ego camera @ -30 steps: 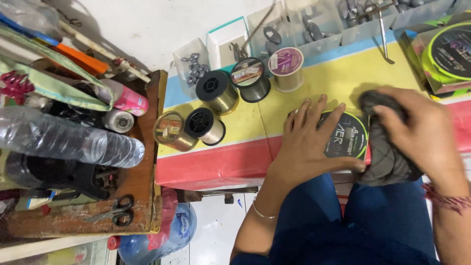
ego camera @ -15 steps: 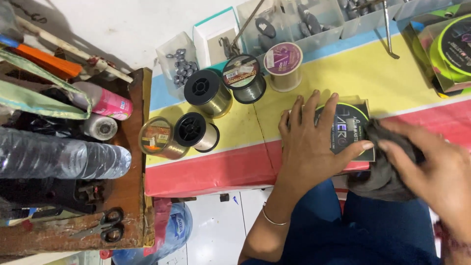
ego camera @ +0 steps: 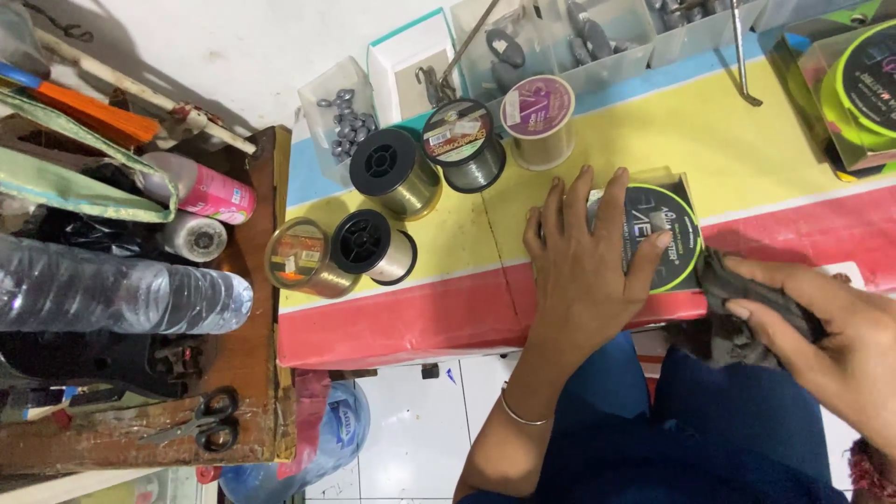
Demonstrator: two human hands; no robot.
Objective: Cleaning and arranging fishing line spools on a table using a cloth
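Scissors (ego camera: 201, 425) and a clear water bottle (ego camera: 112, 294) lie on the wooden shelf (ego camera: 266, 373) at far left; five line spools (ego camera: 392, 173) stand on the striped table (ego camera: 747, 121), well left of the hands. Left hand (ego camera: 583, 261) spread flat, pressing the boxed line spool (ego camera: 677, 233) near the table's front edge. Right hand (ego camera: 826, 341) pinches a dark cloth (ego camera: 737, 294) just beside the box. Behind, a clear tub (ego camera: 322, 131) holds grey sinkers (ego camera: 345, 117)

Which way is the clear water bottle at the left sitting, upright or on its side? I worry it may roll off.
On its side. The water bottle lies lengthwise across the wooden shelf, wedged among clutter.
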